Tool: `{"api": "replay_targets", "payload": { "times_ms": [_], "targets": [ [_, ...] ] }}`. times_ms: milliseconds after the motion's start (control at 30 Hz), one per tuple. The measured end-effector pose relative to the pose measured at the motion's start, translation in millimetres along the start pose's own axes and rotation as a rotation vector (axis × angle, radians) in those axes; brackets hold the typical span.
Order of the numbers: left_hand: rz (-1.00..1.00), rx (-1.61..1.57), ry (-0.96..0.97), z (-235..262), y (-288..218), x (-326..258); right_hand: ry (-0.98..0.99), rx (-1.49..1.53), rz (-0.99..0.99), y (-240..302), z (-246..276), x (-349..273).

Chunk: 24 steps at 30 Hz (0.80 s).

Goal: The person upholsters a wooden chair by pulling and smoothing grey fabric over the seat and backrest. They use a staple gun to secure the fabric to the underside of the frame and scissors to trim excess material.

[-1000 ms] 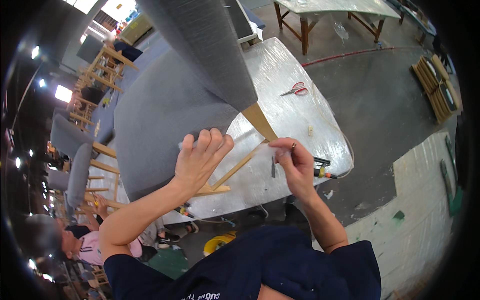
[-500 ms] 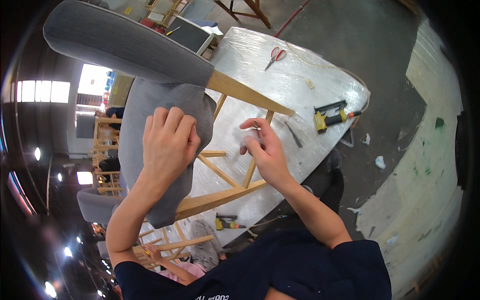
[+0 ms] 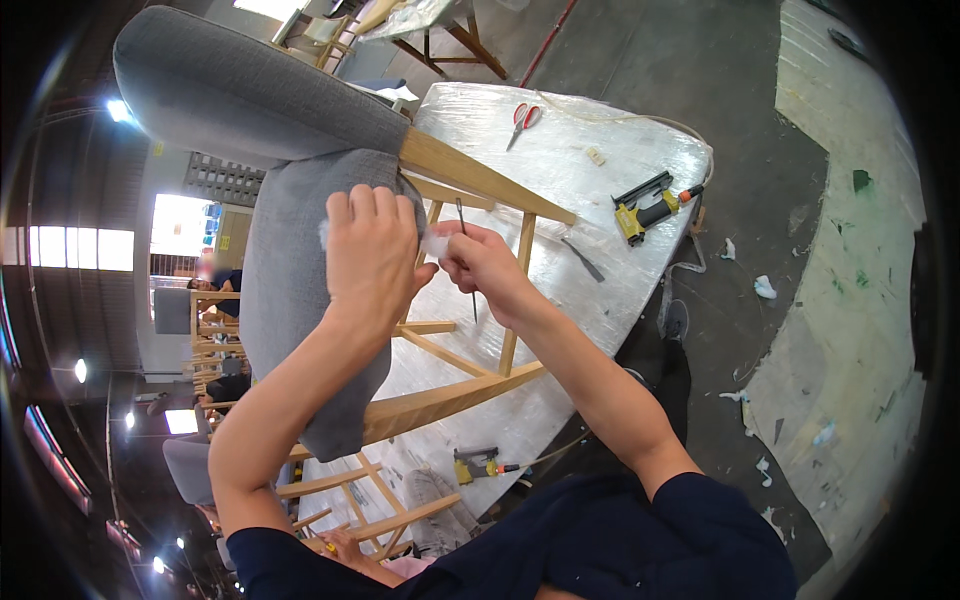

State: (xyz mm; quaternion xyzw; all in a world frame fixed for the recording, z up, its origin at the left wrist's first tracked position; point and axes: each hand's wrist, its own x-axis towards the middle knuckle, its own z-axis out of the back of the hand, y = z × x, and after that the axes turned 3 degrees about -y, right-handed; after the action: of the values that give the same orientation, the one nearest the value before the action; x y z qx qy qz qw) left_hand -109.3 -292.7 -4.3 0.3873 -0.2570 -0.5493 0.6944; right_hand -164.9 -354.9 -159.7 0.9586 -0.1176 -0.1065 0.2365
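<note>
A grey upholstered chair (image 3: 290, 240) with pale wooden legs lies tipped on the table, its seat facing left. My left hand (image 3: 375, 250) is closed against the seat near its edge, fingers bent. What they grip, if anything, is hidden; a bit of white fluff shows beside them. Close by, at the seat's edge, my right hand (image 3: 485, 270) is closed around a thin dark metal rod (image 3: 474, 304), pointed at its lower end. White stuffing (image 3: 436, 244) sticks out at that hand's fingertips.
The plastic-wrapped table (image 3: 600, 220) carries red-handled scissors (image 3: 523, 122), a dark flat blade (image 3: 584, 260), a small beige block (image 3: 596, 156) and a yellow staple gun (image 3: 645, 207). Another staple gun (image 3: 482, 466) lies nearer me. A co-worker's hand (image 3: 343, 548) is beside wooden frame parts at lower left.
My right hand has moved left and up to the seat's edge, and the rod in it now stands nearly upright. My left hand has shifted slightly right. The view has turned a little.
</note>
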Motion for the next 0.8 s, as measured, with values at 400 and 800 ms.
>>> {"api": "replay_targets", "payload": {
  "times_ms": [400,800],
  "targets": [
    [0.034,-0.371,-0.216,-0.2,12.6,-1.3,-0.029,-0.032,0.277,1.6,30.3,-7.9],
    [0.244,-0.614,-0.136,7.5,10.9,1.6,-0.140,0.256,0.416,-22.6,-22.2,28.8]
  ]
}}
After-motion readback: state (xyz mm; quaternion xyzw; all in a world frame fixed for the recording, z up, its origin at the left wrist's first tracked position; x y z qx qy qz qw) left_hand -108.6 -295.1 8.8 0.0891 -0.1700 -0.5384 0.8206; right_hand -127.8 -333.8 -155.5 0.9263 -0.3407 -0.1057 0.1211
